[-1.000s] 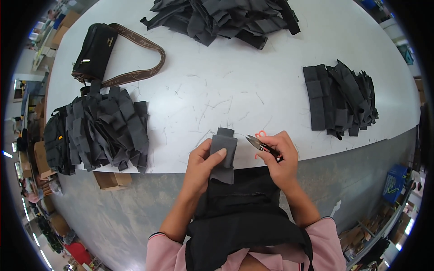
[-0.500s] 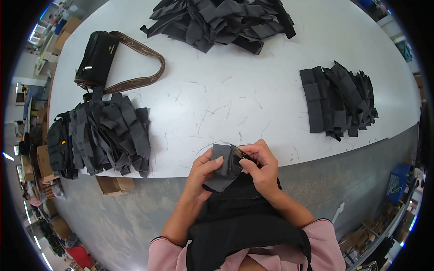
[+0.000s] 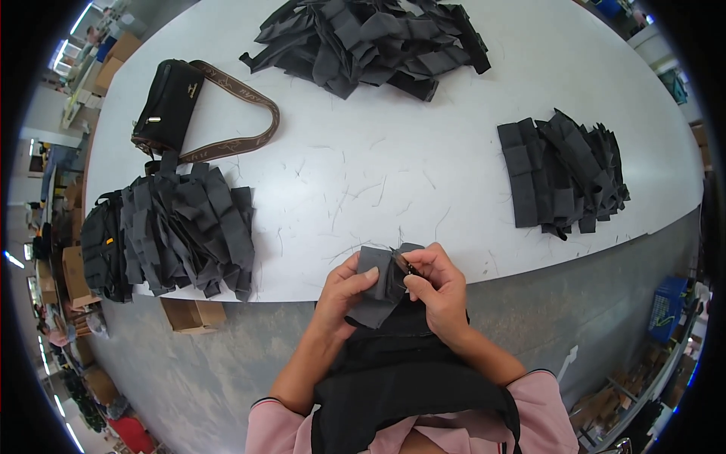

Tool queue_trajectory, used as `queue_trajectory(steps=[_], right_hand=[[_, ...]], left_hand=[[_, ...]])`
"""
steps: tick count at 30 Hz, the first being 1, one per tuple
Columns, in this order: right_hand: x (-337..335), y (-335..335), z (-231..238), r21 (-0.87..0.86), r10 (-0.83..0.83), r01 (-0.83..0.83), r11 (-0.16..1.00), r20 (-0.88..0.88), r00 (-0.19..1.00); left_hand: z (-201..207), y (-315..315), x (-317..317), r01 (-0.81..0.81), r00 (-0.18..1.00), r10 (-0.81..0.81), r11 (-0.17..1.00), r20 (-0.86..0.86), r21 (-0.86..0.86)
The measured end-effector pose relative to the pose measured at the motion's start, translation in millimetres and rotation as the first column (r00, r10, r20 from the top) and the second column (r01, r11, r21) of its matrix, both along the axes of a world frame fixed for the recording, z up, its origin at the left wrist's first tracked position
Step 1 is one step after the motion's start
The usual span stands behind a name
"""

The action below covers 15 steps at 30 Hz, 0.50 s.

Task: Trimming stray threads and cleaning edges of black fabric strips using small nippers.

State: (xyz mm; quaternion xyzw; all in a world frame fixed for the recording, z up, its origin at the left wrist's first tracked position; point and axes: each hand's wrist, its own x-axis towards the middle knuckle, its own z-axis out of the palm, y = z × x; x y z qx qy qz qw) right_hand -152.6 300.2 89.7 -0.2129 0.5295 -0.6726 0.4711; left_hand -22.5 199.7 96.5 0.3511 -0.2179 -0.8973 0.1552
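Note:
Just over the table's near edge, my left hand (image 3: 345,293) grips a dark grey fabric piece (image 3: 372,274), its thumb flat on the front face. The piece is folded and hangs down toward my black apron (image 3: 408,363). My right hand (image 3: 439,291) is closed round small dark thread snips (image 3: 405,265), their pointed tip against the fabric's upper part. My fingers partly cover the snips, so how far the blades are apart cannot be made out.
Loose threads litter the white table (image 3: 318,204). Grey fabric pieces lie in a far heap (image 3: 370,45), a left pile (image 3: 185,227) and a right pile (image 3: 560,174). A black shoulder bag (image 3: 168,106) and a black backpack (image 3: 104,246) sit at left; an open carton (image 3: 193,315) is below the edge.
The fabric piece has shifted slightly right and down in my hands. The snips have tipped steeper against it, and more fabric shows behind their tip. The piles have stayed put.

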Motion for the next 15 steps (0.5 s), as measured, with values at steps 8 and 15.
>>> queue_trajectory(steps=[8, 15], right_hand=[[0.2, 1.1, 2.7, -0.004, 0.017, -0.017, 1.0, 0.126, 0.992], [-10.1, 3.8, 7.8, -0.096, 0.162, -0.13, 0.987, 0.577, 0.8]], left_hand=[[5.8, 2.4, 1.6, 0.007, 1.0, -0.007, 0.999, 0.006, -0.037], [15.0, 4.6, 0.8, -0.027, 0.998, 0.038, 0.969, 0.044, -0.246]])
